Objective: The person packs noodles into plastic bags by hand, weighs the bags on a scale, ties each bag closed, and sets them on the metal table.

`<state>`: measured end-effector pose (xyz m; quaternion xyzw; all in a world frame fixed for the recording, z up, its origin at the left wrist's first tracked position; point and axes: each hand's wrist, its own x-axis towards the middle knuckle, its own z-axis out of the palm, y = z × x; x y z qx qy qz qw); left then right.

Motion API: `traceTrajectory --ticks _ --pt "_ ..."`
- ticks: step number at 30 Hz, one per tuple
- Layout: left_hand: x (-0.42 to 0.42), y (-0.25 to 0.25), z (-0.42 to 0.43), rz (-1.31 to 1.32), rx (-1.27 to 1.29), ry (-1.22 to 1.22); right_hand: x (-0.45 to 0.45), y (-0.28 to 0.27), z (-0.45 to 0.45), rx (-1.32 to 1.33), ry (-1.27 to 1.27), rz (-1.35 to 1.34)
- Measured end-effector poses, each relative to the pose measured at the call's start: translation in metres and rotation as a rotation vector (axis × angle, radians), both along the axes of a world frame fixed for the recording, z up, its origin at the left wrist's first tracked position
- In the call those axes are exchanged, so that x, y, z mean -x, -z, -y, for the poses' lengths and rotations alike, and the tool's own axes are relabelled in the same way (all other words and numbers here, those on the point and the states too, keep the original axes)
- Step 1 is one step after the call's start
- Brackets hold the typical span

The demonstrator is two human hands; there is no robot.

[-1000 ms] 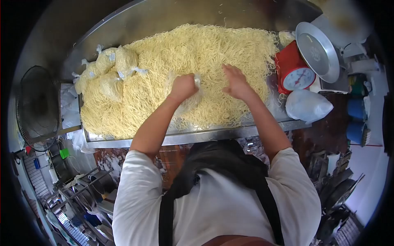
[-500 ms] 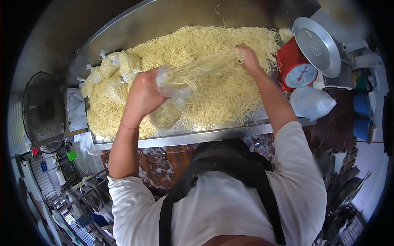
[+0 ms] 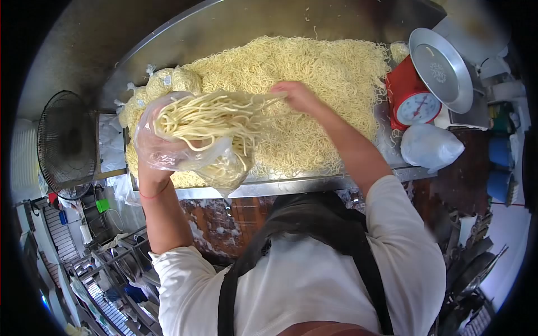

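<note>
My left hand [image 3: 154, 147] shows through a clear plastic bag [image 3: 196, 158] draped over it and grips the bag. A thick bundle of pale yellow noodles [image 3: 210, 120] lies across that hand, spilling out to the right. More noodles fill the low part of the bag, which hangs just above the tray's front edge. My right hand [image 3: 300, 96], slightly blurred, is closed at the far end of the bundle, where thin strands reach its fingers. Below both hands spreads a wide heap of loose noodles [image 3: 325, 129] on a metal tray [image 3: 291, 186].
Several filled noodle bags [image 3: 159, 84] sit at the heap's left end. On the right stand a red dial scale [image 3: 408, 89] with a round metal pan [image 3: 440, 70] and a white plastic bundle [image 3: 430, 147]. A fan [image 3: 66, 144] is at the far left.
My right hand has moved left, towards my left hand. The noodle bundle has been drawn over my left hand, and the bag's mouth now covers that hand. My left hand has shifted left.
</note>
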<state>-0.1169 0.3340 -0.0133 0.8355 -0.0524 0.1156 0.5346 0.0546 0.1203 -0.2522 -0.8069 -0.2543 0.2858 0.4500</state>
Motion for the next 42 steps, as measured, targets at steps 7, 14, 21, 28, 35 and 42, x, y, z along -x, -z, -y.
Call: traceTrajectory --ticks 7,14,21,28,35,42 --pt "-0.053 0.164 0.01 -0.115 -0.193 0.289 -0.095 0.077 0.201 0.399 0.263 0.325" --pt "-0.047 0.265 0.042 0.156 -0.647 -0.166 0.024 0.022 0.082 0.604 -0.104 0.801" --pt "-0.023 0.268 0.093 -0.309 -0.319 -0.332 0.049 0.082 0.024 0.235 -0.149 0.524" --pt "-0.049 0.186 0.064 -0.27 0.514 -0.348 0.021 -0.045 0.02 0.162 -0.427 0.361" --pt "-0.031 0.159 0.063 -0.302 0.93 -0.341 0.042 -0.078 0.002 -0.05 -0.325 -0.138" --pt "-0.007 0.17 0.062 -0.342 0.541 -0.269 0.071 0.019 -0.05 -0.385 0.155 -0.466"
